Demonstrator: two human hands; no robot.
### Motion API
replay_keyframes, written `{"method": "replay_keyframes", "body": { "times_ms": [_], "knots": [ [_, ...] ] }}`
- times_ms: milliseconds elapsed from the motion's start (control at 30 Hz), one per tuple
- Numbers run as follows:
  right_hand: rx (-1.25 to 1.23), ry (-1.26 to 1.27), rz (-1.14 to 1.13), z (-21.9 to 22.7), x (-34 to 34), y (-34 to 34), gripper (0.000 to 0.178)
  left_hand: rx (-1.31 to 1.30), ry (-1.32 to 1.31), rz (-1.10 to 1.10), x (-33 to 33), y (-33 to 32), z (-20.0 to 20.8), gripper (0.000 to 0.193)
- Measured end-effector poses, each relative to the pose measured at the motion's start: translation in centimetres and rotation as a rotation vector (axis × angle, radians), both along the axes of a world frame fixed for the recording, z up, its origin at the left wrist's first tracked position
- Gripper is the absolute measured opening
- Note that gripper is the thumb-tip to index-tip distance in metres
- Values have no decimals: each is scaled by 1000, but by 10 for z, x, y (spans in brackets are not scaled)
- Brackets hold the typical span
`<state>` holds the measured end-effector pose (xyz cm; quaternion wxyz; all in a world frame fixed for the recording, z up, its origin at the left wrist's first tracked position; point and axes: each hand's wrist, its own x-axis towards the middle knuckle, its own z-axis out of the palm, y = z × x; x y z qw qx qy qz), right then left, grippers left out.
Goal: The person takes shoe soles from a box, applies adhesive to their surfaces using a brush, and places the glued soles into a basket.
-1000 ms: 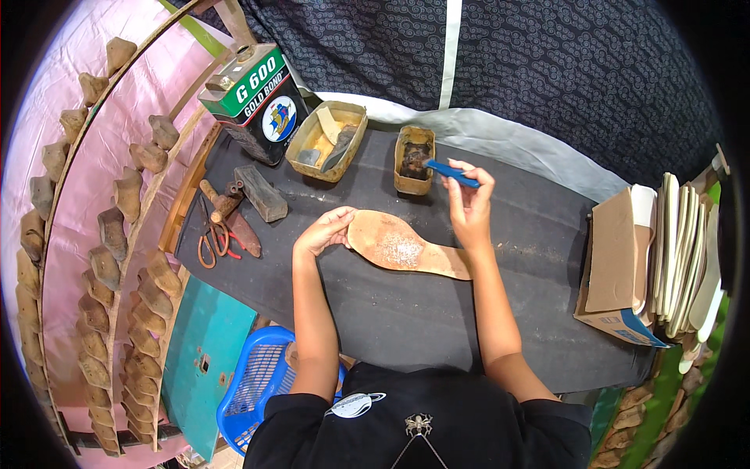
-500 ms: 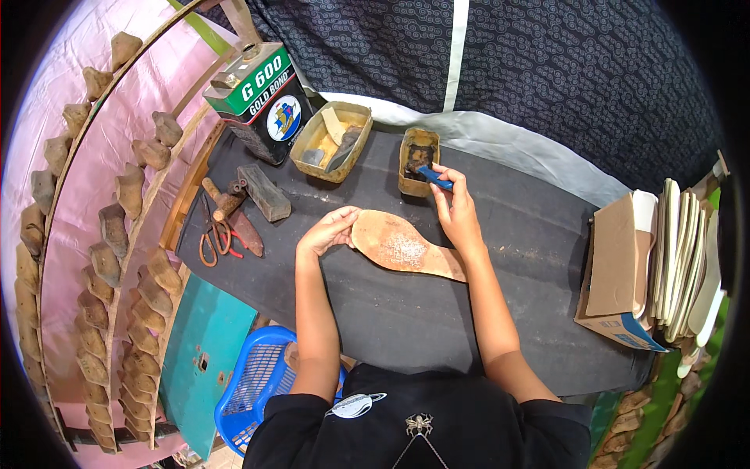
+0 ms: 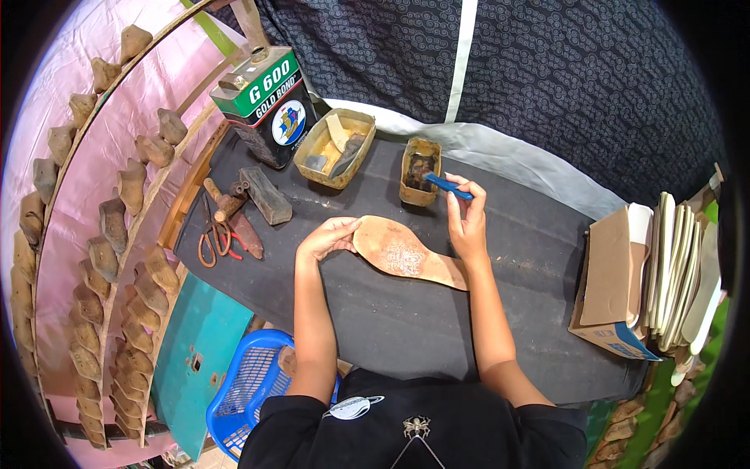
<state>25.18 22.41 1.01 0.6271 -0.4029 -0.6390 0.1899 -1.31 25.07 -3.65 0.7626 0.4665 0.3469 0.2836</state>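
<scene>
My left hand pinches the rounded edge of a tan shoe insole, which has a shiny wet-looking patch in its middle. The insole's narrow end reaches toward my right wrist. In my right hand is a blue-handled brush, held between thumb and fingers. Its tip points into a small rectangular tub with dark, sticky-looking residue inside. Whether the tip touches the residue, I cannot tell.
A larger tub with scraps stands beside a metal can. Scissors, a hammer and a dark block lie at left. A cardboard box with pale soles stands right. Shoe lasts line racks; a blue basket sits below.
My right hand and the brush have shifted slightly right and toward me, and the brush handle lies flatter. My left hand still holds the insole. The whole view has tilted a little.
</scene>
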Motion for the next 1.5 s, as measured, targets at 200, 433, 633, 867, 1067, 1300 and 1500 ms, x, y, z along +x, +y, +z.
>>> {"method": "replay_keyframes", "body": {
  "times_ms": [200, 433, 633, 867, 1067, 1300, 1500],
  "knots": [
    [28, 97, -13, 6, 4, -5, 20, -2, -34, -10, 0, 1, -3, 33],
    [284, 196, -68, 31, 20, -15, 28, 17, -22, -1, 2, 3, -2, 38],
    [21, -38, 163, 43, 31, -50, 27, 20, 44, 23, 1, 1, -2, 35],
    [97, -15, 167, 25, 40, -73, 27, 24, 60, 33, 4, 0, 2, 36],
    [82, -112, 173, 25, 41, -77, 28, 17, 75, 38, 7, -1, 5, 33],
    [122, -197, 231, 31, 30, -83, 29, 42, 91, 49, 3, 0, -2, 33],
    [133, -253, 249, 28, 27, -83, 29, 33, 79, 51, 4, 0, 0, 32]
  ]
}}
